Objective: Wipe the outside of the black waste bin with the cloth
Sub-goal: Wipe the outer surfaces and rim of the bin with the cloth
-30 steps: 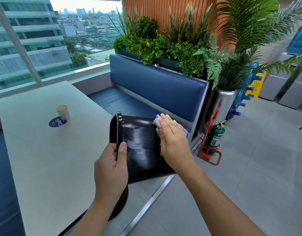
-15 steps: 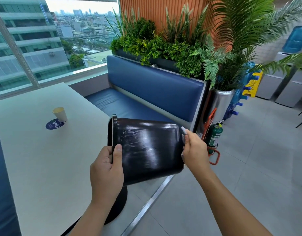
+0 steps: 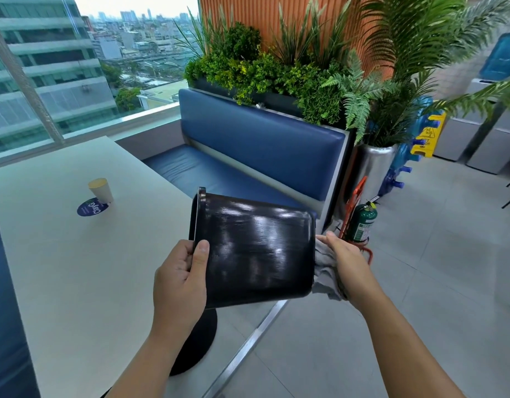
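Observation:
The glossy black waste bin (image 3: 256, 248) is held on its side in the air, its open rim to the left and its base to the right. My left hand (image 3: 180, 282) grips the rim, thumb on the outer wall. My right hand (image 3: 344, 261) presses a grey cloth (image 3: 324, 268) flat against the bin's base; part of the cloth hangs below the hand. The bin's far side and inside are hidden.
A white table (image 3: 61, 268) lies to the left with a paper cup (image 3: 101, 190) on a round blue sticker. A blue bench (image 3: 262, 145) with planters stands behind. A green fire extinguisher (image 3: 361, 222) in a red stand sits on the grey tiled floor at right.
My right hand has slid with the cloth from the bin's upper side wall rightward and down onto its base. The bin has tilted a little; my left hand keeps its grip on the rim.

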